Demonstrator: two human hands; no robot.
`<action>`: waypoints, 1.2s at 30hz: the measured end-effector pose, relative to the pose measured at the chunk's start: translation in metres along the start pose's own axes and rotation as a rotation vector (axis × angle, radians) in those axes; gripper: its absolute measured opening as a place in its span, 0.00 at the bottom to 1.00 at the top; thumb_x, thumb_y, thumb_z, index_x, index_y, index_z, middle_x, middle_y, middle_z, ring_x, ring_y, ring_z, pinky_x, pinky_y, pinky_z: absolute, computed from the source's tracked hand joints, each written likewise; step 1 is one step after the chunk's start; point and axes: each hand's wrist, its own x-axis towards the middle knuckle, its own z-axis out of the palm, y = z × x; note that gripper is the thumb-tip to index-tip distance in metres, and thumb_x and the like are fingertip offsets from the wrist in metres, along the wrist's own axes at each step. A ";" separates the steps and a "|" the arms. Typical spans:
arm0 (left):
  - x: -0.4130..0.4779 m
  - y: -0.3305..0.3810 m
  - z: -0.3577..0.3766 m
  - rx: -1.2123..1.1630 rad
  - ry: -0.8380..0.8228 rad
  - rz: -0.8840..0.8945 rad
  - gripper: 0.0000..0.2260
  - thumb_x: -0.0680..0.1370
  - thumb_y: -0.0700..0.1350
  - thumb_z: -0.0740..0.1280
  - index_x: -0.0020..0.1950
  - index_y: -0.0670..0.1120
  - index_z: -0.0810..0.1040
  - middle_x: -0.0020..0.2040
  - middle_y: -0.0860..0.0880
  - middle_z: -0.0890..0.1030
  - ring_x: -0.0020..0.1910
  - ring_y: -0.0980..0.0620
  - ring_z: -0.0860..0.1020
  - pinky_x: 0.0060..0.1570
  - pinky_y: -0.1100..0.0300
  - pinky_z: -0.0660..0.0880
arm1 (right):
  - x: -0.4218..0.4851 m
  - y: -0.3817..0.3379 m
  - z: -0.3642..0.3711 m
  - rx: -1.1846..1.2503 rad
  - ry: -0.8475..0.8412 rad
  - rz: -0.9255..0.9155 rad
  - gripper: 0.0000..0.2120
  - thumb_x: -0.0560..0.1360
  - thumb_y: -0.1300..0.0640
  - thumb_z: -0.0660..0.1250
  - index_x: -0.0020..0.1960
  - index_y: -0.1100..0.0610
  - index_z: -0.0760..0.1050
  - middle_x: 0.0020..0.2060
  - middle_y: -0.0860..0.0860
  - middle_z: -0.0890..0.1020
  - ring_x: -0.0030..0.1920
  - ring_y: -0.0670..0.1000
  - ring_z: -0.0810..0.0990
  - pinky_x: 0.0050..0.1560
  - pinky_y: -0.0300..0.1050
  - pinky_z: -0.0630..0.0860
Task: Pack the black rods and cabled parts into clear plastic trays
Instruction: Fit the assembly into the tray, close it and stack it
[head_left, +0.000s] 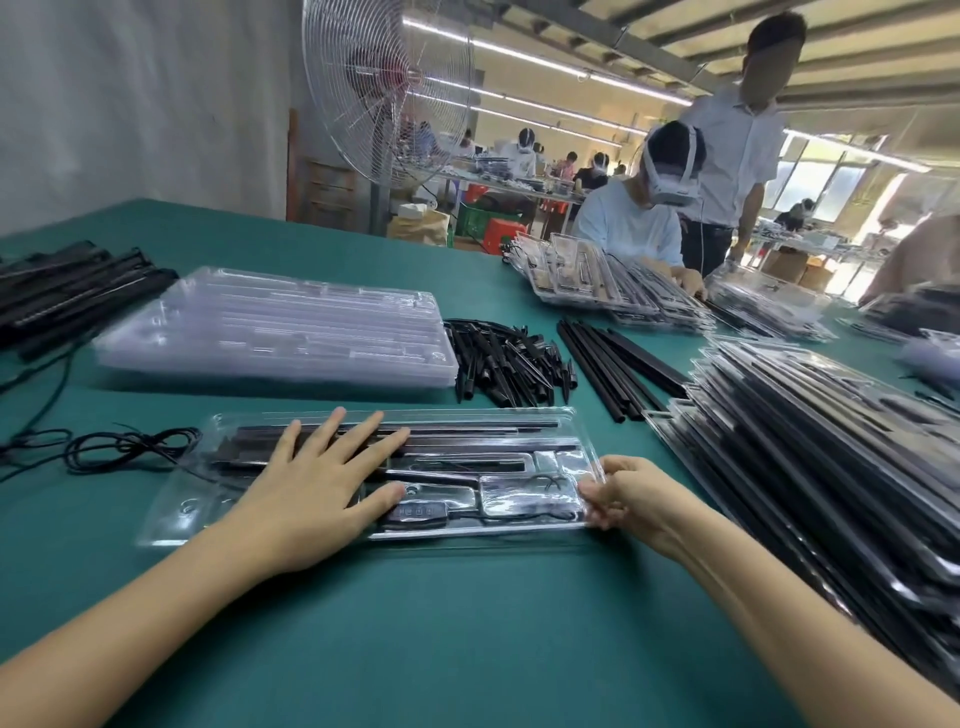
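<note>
The left hand (317, 483) lay flat on the clear tray (171, 525), fingers straight and spread, pressing down on it. The right hand (631, 501) pinched the right end of the same tray with curled fingers and thumb. The tray sat on the green desk (415, 623), just in front of the person.

Inside it, long black rods (467, 427) lay in the far slots. A black part with little buttons (415, 512) sat in a near slot. A thin coiled cable (530, 493) lay in the pocket by the right hand.

A loose black cable (130, 447) lay on the desk, touching the tray's left end. Behind the tray sat a stack of empty clear trays (280, 327). Just beside that stack was a pile of short black pieces (504, 364), then some loose long rods (618, 364). On the right, a big stack of filled trays (810, 441) held more black rods. Far left, a bundle of black bars (78, 291) lay on the desk.
</note>
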 end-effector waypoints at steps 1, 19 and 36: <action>-0.001 0.000 -0.001 -0.010 0.018 0.006 0.30 0.67 0.71 0.30 0.69 0.69 0.32 0.76 0.62 0.37 0.74 0.56 0.34 0.73 0.48 0.35 | 0.000 0.000 0.000 -0.016 0.003 0.004 0.11 0.74 0.74 0.61 0.37 0.63 0.68 0.27 0.57 0.72 0.26 0.52 0.69 0.21 0.37 0.65; -0.001 0.014 0.012 0.443 0.422 0.287 0.33 0.60 0.45 0.82 0.63 0.43 0.79 0.59 0.40 0.80 0.55 0.36 0.79 0.42 0.37 0.78 | -0.030 0.005 0.026 0.874 -0.142 0.238 0.30 0.66 0.46 0.69 0.57 0.69 0.69 0.52 0.67 0.78 0.51 0.61 0.79 0.46 0.52 0.80; -0.006 0.019 -0.008 0.387 0.614 0.420 0.17 0.74 0.49 0.59 0.57 0.46 0.83 0.55 0.45 0.83 0.49 0.45 0.83 0.41 0.51 0.81 | -0.028 -0.038 0.145 0.919 0.094 0.367 0.08 0.72 0.68 0.65 0.36 0.60 0.72 0.33 0.54 0.76 0.32 0.51 0.75 0.33 0.42 0.74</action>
